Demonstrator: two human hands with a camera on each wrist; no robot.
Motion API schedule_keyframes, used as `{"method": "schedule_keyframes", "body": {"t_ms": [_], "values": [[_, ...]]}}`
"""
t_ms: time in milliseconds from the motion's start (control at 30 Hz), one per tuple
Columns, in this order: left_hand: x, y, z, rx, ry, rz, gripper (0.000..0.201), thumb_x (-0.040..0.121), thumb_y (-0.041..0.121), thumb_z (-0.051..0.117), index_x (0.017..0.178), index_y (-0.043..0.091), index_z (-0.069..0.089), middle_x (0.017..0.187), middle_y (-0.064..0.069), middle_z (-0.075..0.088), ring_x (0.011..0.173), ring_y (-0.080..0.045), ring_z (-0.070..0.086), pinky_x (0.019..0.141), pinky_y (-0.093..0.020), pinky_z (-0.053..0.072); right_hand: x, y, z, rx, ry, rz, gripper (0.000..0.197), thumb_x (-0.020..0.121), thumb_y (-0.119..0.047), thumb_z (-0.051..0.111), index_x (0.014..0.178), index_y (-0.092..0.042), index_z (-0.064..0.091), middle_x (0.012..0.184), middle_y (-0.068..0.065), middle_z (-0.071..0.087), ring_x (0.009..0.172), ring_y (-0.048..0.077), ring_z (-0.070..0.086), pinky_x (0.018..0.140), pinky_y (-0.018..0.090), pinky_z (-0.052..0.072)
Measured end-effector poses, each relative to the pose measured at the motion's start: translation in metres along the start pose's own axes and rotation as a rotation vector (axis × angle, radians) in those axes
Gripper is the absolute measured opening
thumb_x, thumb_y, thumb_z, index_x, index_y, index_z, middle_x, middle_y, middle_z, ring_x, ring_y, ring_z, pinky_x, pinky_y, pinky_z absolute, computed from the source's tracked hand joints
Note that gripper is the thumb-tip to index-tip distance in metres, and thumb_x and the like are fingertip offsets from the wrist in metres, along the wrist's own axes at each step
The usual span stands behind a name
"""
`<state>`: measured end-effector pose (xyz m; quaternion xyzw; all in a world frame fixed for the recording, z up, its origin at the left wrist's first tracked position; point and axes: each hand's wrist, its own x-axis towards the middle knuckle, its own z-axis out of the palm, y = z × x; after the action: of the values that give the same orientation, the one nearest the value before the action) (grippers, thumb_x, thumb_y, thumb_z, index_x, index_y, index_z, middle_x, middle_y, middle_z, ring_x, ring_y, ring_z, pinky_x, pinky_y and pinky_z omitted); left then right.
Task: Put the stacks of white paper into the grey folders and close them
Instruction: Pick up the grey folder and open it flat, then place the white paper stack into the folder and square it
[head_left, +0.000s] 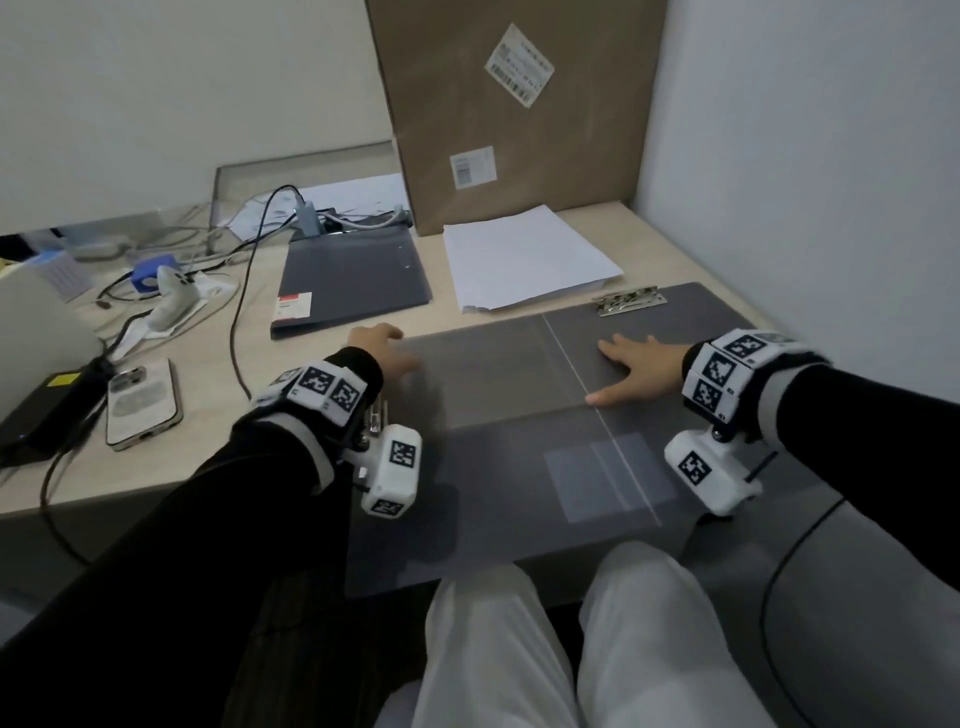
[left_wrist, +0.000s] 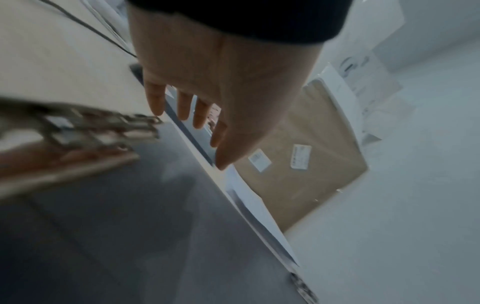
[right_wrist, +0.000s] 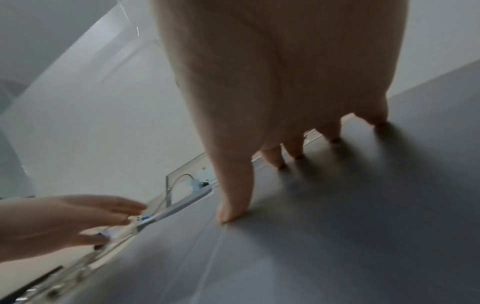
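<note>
Pale table carried the opened grey folder — left hand and right hand lay flat, gripping nothing. Best next: lift white paper stack squarely under clip.

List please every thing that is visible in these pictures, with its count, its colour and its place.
open folder: one, grey, spread flat at the near edge of the desk, under both hands
metal clip: one, silver, at the far edge of the open folder's right half
paper stack: one, white, on the desk beyond the open folder
closed folder: one, grey, left of the paper stack
cardboard box: one, brown, upright against the wall behind the paper
phone: one, pale, on the desk at the left
cables: several, dark and white, at the left rear
desk: one, light wood
left hand: flat on the open folder's left half
right hand: flat on its right half
</note>
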<state>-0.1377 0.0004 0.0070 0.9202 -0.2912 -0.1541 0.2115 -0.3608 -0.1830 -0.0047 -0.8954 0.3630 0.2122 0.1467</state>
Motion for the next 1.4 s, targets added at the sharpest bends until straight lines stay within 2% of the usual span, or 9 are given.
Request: {"method": "schedule_keyframes", "body": {"t_ms": [167,267,400,533,733,1167,1267,1333,1400], "values": [[-0.001,0.064,0.041,0.031,-0.193,0.219,0.06,0.09,0.027,0.057,0.144,0.011,0.037,0.152,-0.009,0.034,0.139,-0.024,0.035,0.112,-0.027,0.028,-0.01,-0.031,0.006,-0.038,0.043,-0.085,0.074,0.091,-0.048,0.051,0.148,-0.008,0.027,0.154,0.013,0.029,0.142,0.028,0.03,0.114,0.034,0.027],[0.001,0.087,0.069,0.196,-0.273,0.294,0.066,0.09,0.036,0.055,0.147,0.015,0.031,0.157,-0.011,0.022,0.144,-0.028,0.023,0.117,-0.033,0.021,-0.004,-0.03,-0.001,-0.04,0.175,-0.129,0.038,0.089,-0.039,0.056,0.11,-0.007,0.059,0.118,0.012,0.059,0.113,0.026,0.055,0.088,0.03,0.043],[0.01,0.08,0.095,0.466,-0.365,0.298,0.08,0.086,0.061,0.04,0.151,0.032,0.003,0.161,-0.003,-0.006,0.147,-0.036,-0.005,0.12,-0.049,0.008,0.016,-0.007,-0.01,-0.009,0.312,-0.122,0.07,0.085,-0.046,0.056,0.145,-0.018,0.032,0.152,0.008,0.034,0.142,0.029,0.027,0.112,0.044,0.031],[0.015,0.071,0.1,0.552,-0.388,0.346,0.084,0.078,0.075,0.025,0.149,0.04,-0.002,0.16,-0.003,-0.016,0.147,-0.032,-0.013,0.118,-0.054,0.005,0.042,0.006,-0.014,-0.037,0.286,-0.059,0.079,0.088,-0.053,0.05,0.152,-0.03,0.009,0.162,-0.003,0.001,0.15,0.027,-0.004,0.118,0.052,0.014],[0.013,0.074,0.097,0.509,-0.38,0.32,0.075,0.088,0.065,0.029,0.148,0.041,-0.009,0.159,0.006,-0.017,0.148,-0.025,-0.011,0.116,-0.055,0.003,0.067,0.009,-0.013,-0.041,0.205,-0.086,0.074,0.092,-0.056,0.038,0.152,-0.027,0.006,0.162,-0.005,0.0,0.15,0.026,0.001,0.118,0.053,0.016],[0.009,0.075,0.095,0.504,-0.378,0.315,0.072,0.089,0.064,0.028,0.148,0.041,-0.007,0.159,0.007,-0.017,0.149,-0.024,-0.01,0.116,-0.053,0.001,0.077,0.012,-0.011,-0.015,0.121,-0.072,0.066,0.09,-0.063,0.034,0.148,-0.048,0.005,0.162,-0.005,-0.009,0.149,0.027,-0.009,0.117,0.058,0.006],[0.009,0.075,0.093,0.502,-0.386,0.315,0.073,0.089,0.064,0.029,0.148,0.04,-0.007,0.159,0.006,-0.017,0.149,-0.024,-0.01,0.116,-0.053,0.002,0.077,0.012,-0.011,0.078,0.149,-0.104,0.067,0.089,-0.057,0.045,0.148,-0.043,0.017,0.162,-0.004,0.002,0.149,0.028,-0.003,0.117,0.055,0.007],[0.009,0.076,0.092,0.501,-0.39,0.318,0.073,0.089,0.064,0.029,0.149,0.039,-0.006,0.16,0.006,-0.016,0.149,-0.024,-0.01,0.116,-0.054,0.003,0.074,0.013,-0.015,0.299,0.236,-0.174,0.06,0.088,-0.045,0.055,0.143,-0.03,0.035,0.152,0.0,0.03,0.144,0.024,0.023,0.115,0.041,0.02],[0.008,0.076,0.091,0.499,-0.394,0.319,0.073,0.089,0.063,0.029,0.149,0.039,-0.006,0.16,0.005,-0.016,0.149,-0.025,-0.01,0.116,-0.054,0.003,0.069,0.015,-0.026,0.591,0.409,-0.177,0.04,0.088,-0.031,0.06,0.124,-0.016,0.054,0.121,0.003,0.053,0.113,0.016,0.05,0.093,0.025,0.037]]}}
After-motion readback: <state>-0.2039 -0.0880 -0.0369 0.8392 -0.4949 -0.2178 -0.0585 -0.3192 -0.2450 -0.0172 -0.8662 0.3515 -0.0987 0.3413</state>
